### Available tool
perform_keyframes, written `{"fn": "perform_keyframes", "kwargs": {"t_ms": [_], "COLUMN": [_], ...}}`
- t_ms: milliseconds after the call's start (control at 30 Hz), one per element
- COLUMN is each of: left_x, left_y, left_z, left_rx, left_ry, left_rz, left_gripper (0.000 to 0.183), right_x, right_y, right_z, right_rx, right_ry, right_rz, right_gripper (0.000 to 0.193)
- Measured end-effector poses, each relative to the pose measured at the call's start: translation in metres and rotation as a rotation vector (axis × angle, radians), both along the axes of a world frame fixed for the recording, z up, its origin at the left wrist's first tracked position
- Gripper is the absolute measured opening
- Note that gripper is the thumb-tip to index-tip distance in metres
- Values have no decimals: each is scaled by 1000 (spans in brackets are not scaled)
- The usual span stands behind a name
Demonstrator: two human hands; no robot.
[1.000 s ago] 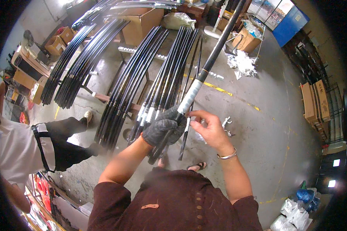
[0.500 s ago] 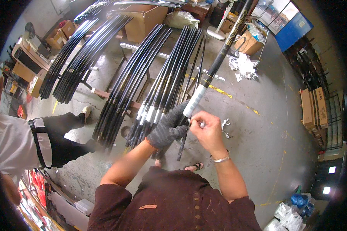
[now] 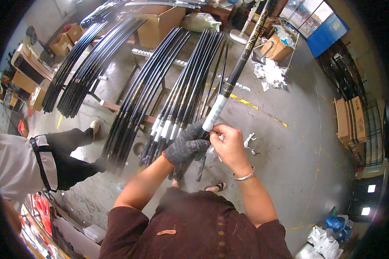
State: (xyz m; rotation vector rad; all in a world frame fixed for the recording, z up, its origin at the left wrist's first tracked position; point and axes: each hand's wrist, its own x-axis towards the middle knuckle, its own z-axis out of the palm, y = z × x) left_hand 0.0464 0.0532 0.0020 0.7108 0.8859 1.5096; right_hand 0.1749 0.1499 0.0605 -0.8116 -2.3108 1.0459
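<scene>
A long black pole (image 3: 242, 64) with gold marks slants up to the far right in front of me. A white wrapping (image 3: 215, 113) covers a stretch near its lower end. My left hand (image 3: 186, 144), in a grey knit glove, is closed round the pole just below that wrapping. Bare, with a bracelet at the wrist, my right hand (image 3: 230, 144) is pinched against the wrapping's lower edge. A small whitish bit shows at its fingers, too small to name. Beside my left hand lies a bundle of black poles (image 3: 190, 82), several with white bands.
More pole bundles (image 3: 149, 73) rest on racks to the left. A person (image 3: 19, 159) in a white shirt stands at my left. White scraps (image 3: 272, 73) lie on the floor near a cardboard box (image 3: 277, 47). Flat cartons (image 3: 350, 121) stand on the right.
The pole and both hands have shifted slightly left. My right fingers have come in closer to the wrapping's lower edge. My left hand keeps its grip.
</scene>
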Motion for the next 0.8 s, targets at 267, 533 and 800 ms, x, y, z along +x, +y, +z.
{"fn": "perform_keyframes", "kwargs": {"t_ms": [267, 533, 800], "left_x": [-1, 5, -32], "left_y": [-6, -1, -25], "left_z": [-2, 11, 5], "left_rx": [-33, 145, 94], "left_ry": [34, 313, 59], "left_rz": [-25, 97, -304], "left_gripper": [67, 64, 55], "right_x": [8, 5, 10], "right_y": [-7, -1, 1], "right_z": [9, 12, 4], "right_rx": [-70, -53, -87], "right_ry": [159, 36, 31], "right_rz": [86, 17, 252], "right_gripper": [9, 25, 16]}}
